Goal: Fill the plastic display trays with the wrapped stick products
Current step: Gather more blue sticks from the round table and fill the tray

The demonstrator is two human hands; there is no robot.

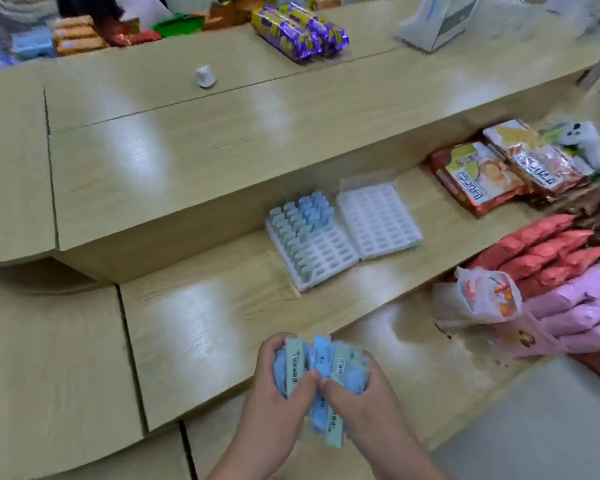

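- Pale blue and mint-green wrappers fill both hands: the left hand [274, 393] and the right hand [364, 400] press together around one thick bundle of wrapped sticks [321, 372], thumbs meeting over its front, low in the view in front of the lower shelf's near edge.
- Small dark printing runs along the wrappers, too blurred to read.
- Two white plastic trays sit side by side, touching, on the lower shelf [205, 327]. The left tray [329, 258] has sticks standing upright in its left and far slots; the right tray [378, 220] shows only bare slots.
- Right of the trays lie red-and-gold snack bags [478, 178] with bold script that is not legible here.
- Nearer, red packets [548, 254] and pink packets [582, 306] are stacked in rows, with a crumpled printed plastic bag [485, 296] beside them.
- Light wood-grain laminate covers the stepped shelving, glossy with reflected ceiling light.
- On the upper step [222, 133] stand a small white object [205, 77] and purple-and-yellow biscuit packs [298, 29].
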